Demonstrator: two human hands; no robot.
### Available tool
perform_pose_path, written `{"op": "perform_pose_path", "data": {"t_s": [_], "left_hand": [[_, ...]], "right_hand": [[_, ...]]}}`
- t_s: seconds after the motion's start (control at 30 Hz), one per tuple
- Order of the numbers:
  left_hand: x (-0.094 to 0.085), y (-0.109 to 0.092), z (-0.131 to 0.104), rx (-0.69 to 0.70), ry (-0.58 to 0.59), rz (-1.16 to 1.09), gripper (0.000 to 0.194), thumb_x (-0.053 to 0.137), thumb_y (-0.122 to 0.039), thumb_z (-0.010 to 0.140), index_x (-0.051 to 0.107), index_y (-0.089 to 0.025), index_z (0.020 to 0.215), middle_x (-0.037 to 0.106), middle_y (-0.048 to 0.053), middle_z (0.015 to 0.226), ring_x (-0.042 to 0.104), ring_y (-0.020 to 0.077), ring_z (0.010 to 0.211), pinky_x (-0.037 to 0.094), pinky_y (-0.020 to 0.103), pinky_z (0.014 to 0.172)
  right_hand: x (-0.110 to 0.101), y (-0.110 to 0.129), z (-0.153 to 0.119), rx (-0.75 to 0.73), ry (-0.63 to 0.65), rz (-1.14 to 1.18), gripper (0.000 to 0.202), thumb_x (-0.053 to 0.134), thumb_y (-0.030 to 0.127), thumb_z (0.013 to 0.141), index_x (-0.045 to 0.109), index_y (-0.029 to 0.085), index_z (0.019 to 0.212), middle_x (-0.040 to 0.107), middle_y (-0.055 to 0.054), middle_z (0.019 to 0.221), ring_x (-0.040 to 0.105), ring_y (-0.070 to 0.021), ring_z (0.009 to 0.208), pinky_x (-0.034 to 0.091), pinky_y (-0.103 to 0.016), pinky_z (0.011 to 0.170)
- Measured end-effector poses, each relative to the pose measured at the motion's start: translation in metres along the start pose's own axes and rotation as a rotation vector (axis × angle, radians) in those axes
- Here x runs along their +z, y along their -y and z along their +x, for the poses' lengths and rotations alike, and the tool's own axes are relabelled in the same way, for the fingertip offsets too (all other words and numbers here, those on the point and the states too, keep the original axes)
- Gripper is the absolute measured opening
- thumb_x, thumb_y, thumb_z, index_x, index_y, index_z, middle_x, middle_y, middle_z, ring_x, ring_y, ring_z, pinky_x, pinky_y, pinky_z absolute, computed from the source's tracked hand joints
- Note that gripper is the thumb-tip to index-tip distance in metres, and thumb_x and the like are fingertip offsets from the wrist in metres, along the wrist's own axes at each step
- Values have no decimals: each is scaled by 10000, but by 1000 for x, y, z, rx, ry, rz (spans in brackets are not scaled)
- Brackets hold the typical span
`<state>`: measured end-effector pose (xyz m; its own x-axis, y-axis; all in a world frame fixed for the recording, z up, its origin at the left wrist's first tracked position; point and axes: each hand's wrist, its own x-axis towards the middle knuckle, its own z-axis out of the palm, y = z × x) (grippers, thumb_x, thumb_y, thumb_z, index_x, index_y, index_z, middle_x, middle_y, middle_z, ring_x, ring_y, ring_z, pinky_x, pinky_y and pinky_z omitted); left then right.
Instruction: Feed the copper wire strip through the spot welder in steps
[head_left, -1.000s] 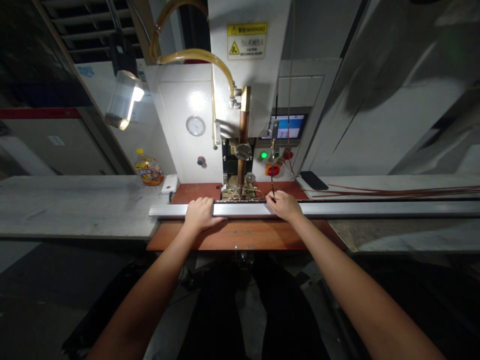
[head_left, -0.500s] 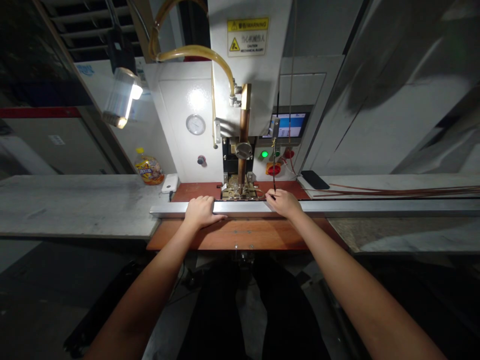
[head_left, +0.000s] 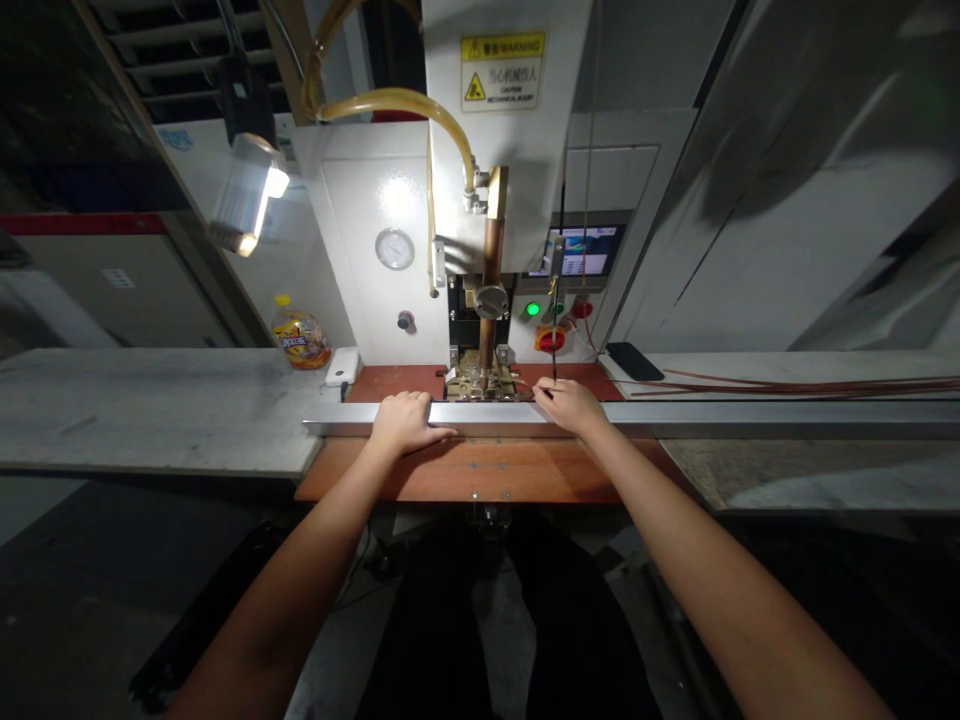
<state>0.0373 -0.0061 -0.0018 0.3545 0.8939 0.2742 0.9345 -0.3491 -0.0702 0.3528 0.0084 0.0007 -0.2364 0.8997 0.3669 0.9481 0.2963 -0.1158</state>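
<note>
A long silver metal bar (head_left: 510,414) lies across the brown work plate (head_left: 450,475), in front of the machine's spot-welding head. My left hand (head_left: 405,420) grips this bar left of centre, fingers over the top and thumb along the front. At the bar's back edge, right of the copper electrode (head_left: 489,345), my right hand (head_left: 568,404) is closed in a pinch on a thin wire-like piece; its exact kind is too small to tell. Its heel rests over the bar. Under the electrode tip sits a small metal fixture (head_left: 472,382), partly hidden behind the bar.
Thin copper-coloured rods (head_left: 810,386) and a black phone (head_left: 634,361) lie on the right-hand table. To the left stand a drink bottle (head_left: 301,338) and a white device (head_left: 343,367). A lit lamp (head_left: 247,195) hangs upper left. The machine carries a screen (head_left: 589,250) and a red switch (head_left: 551,340).
The picture on the machine's screen has changed. The whole view has shifted slightly; both hands and the bar keep their places.
</note>
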Motion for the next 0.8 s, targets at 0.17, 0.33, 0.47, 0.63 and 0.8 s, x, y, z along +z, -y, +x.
{"op": "perform_pose_path", "data": {"t_s": [0.17, 0.33, 0.47, 0.63, 0.8], "left_hand": [[-1, 0, 1, 3, 6, 21, 776, 393, -890, 674, 608, -186, 919, 684, 142, 954, 636, 314, 927, 436, 387, 782], [-1, 1, 1, -5, 10, -1, 789, 393, -903, 652, 611, -191, 912, 688, 145, 949, 639, 317, 923, 432, 387, 771], [-1, 1, 2, -11, 23, -30, 784, 414, -892, 655, 624, -192, 938, 684, 152, 963, 630, 330, 944, 427, 404, 789], [-1, 1, 1, -12, 24, -20, 764, 424, -878, 669, 623, -195, 947, 684, 146, 971, 625, 322, 952, 430, 400, 804], [0, 1, -1, 6, -5, 1, 747, 420, -869, 685, 611, -194, 944, 681, 140, 964, 624, 319, 956, 428, 396, 801]], "right_hand": [[0, -1, 2, -14, 8, 22, 324, 373, 340, 942, 674, 248, 867, 748, -34, 941, 663, -186, 850, 381, -265, 703], [-1, 0, 2, -21, 16, 24, 323, 374, 332, 942, 682, 248, 891, 749, -35, 946, 661, -180, 877, 391, -256, 729], [-1, 0, 3, -38, 14, 7, 324, 367, 331, 944, 673, 243, 884, 747, -42, 936, 662, -183, 875, 392, -258, 736], [0, -1, 3, -50, 13, -18, 305, 370, 323, 943, 651, 237, 865, 744, -42, 914, 663, -187, 850, 384, -265, 726], [-1, 1, 0, -49, -16, -19, 303, 373, 321, 943, 644, 233, 839, 742, -47, 912, 661, -188, 852, 373, -267, 709]]}}
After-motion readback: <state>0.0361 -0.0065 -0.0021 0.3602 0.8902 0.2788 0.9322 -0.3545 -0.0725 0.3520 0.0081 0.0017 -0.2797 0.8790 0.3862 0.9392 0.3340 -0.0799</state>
